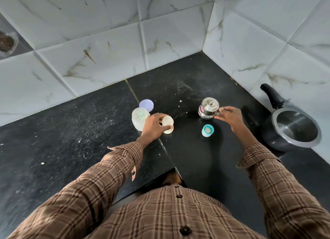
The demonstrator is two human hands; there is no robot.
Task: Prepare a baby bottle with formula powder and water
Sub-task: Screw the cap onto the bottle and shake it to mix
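On the black counter (89, 131), near the tiled corner, the left hand (153, 127) grips a small clear bottle (167, 126), fingers curled round its upper part, thumb on the near side. The bottle stands upright on the counter at about centre, its open mouth up; some pale content shows inside, though what it is cannot be told. Just beside the hand at 9 o'clock stands an open jar (140, 119) with pale powder in it, touching or nearly touching the wrist side of the hand. A lilac lid (146, 105) lies flat at 11 o'clock from the jar, just behind it.

At 3 o'clock from the bottle, the right hand (230, 116) reaches to a small steel pot (208, 108) with a knobbed lid. Its fingers are spread and slightly bent, fingertips at the pot's handle side; whether they have closed on the handle cannot be told. A teal cap (207, 130) sits on the counter at 6 o'clock from the pot, near the right wrist. Well apart at 3 o'clock, against the wall, rests a dark pan (292, 129) with a black handle. Plaid sleeves cover both arms.
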